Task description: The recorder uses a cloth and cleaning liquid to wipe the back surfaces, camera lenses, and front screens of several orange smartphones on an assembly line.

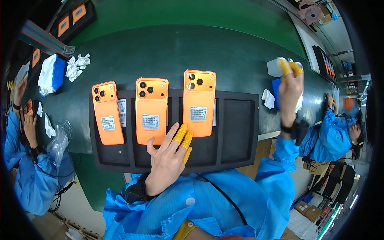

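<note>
At the far left a co-worker's sleeve [28,176] in blue bordered the green belt [168,52], where a blue box [54,74] of wipes stood just beside crumpled white cloths [78,66]. A black tray [238,132] lay across the belt's near edge, carrying three orange phones face down in neighbouring slots: the left phone [107,113], tilted slightly, the middle phone [151,111] and the right phone [199,103]; the rightmost slot held none. The left hand [166,162], yellow cots on three fingertips, rested flat and spread on the tray, fingers apart, touching the middle phone's lower edge without gripping it. Farther right, the right hand [289,90] was raised, its capped fingers closed on a white bottle [276,67]. Another worker [334,138] in blue sat beyond.
</note>
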### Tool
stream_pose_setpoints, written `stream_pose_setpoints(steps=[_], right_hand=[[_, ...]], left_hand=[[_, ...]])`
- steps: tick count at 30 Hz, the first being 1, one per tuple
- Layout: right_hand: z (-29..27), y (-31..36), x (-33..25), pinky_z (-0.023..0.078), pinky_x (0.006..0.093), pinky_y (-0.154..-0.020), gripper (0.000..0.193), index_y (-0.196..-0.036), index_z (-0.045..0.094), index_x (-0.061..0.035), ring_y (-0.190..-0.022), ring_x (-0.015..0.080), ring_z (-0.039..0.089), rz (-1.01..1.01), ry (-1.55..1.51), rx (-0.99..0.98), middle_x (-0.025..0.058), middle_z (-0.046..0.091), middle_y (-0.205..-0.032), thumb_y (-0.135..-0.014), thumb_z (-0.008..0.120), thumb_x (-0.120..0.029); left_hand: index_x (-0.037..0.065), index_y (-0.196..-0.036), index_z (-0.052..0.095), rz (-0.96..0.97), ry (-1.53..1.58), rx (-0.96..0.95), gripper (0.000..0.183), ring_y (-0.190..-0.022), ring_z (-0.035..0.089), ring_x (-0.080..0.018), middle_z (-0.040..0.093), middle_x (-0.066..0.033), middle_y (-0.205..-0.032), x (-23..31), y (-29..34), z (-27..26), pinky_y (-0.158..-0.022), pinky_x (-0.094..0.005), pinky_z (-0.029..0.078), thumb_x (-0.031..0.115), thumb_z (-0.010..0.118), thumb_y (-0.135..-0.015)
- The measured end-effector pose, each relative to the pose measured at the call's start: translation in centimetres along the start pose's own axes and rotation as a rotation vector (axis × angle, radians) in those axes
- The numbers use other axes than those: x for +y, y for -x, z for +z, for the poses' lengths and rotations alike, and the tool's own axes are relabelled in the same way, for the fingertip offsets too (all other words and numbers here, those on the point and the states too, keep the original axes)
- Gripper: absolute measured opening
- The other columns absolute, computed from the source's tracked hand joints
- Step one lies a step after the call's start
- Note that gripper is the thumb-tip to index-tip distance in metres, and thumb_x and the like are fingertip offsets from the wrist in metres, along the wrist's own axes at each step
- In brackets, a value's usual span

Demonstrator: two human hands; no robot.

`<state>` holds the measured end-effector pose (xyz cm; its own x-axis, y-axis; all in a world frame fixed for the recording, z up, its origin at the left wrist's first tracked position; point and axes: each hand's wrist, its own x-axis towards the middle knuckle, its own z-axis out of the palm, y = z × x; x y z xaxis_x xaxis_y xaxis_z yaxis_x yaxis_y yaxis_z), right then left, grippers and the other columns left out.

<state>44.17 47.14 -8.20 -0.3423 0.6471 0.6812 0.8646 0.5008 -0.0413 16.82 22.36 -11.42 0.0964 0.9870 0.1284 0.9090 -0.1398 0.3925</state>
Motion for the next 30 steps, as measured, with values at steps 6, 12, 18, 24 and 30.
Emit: stream_pose_setpoints(steps=[6,12,18,24,30], right_hand=[[2.4,0.4,-12.4,0.052,0.0337,-0.073,0.032,-0.099,0.068,-0.0004,-0.093,0.0269,0.057,-0.502,-0.411,-0.237,0.014,0.057,-0.104,-0.067,0.066,-0.005],[3.6,0.3,-13.1,0.052,0.0332,-0.072,0.033,-0.097,0.067,0.0006,-0.093,0.0276,0.057,-0.59,-0.391,-0.301,0.0123,0.056,-0.1,-0.065,0.065,-0.007],[3.5,0.0,-13.4,0.052,0.0334,-0.071,0.031,-0.093,0.067,0.0009,-0.094,0.0281,0.057,-0.588,-0.388,-0.259,0.0127,0.055,-0.101,-0.063,0.066,-0.006],[3.4,1.1,-13.1,0.052,0.0329,-0.07,0.035,-0.096,0.067,0.0016,-0.091,0.0283,0.058,-0.629,-0.427,-0.293,0.0132,0.056,-0.103,-0.062,0.066,-0.006],[3.8,0.5,-13.6,0.052,0.0337,-0.067,0.035,-0.096,0.067,0.0022,-0.09,0.027,0.058,-0.607,-0.441,-0.256,0.0143,0.055,-0.103,-0.062,0.067,-0.006]], left_hand=[[0.009,-0.101,0.071,-0.045,0.0,0.028,0.023,-0.131,0.04,-0.0206,0.059,-0.0033,-0.122,0.2,-0.3,-0.1,-0.097,-0.0531,0.014,0.017,0.07,-0.079],[0.011,-0.099,0.071,-0.044,0.007,-0.005,0.022,-0.131,0.041,-0.0197,0.06,-0.0021,-0.119,0.1,-0.4,-0.2,-0.097,-0.0523,0.014,0.013,0.07,-0.077],[0.012,-0.099,0.071,-0.042,0.013,0.031,0.023,-0.129,0.043,-0.0173,0.062,-0.0012,-0.117,0.1,-0.2,0.2,-0.098,-0.0514,0.013,0.008,0.068,-0.076],[0.011,-0.099,0.071,-0.046,0.029,0.037,0.025,-0.128,0.044,-0.0177,0.061,-0.0015,-0.118,0.2,-0.1,0.2,-0.098,-0.0509,0.013,0.006,0.067,-0.075],[0.01,-0.099,0.071,-0.04,0.022,0.061,0.025,-0.128,0.044,-0.0182,0.061,-0.0027,-0.118,0.1,-0.2,0.2,-0.097,-0.0508,0.013,0.005,0.067,-0.074]])
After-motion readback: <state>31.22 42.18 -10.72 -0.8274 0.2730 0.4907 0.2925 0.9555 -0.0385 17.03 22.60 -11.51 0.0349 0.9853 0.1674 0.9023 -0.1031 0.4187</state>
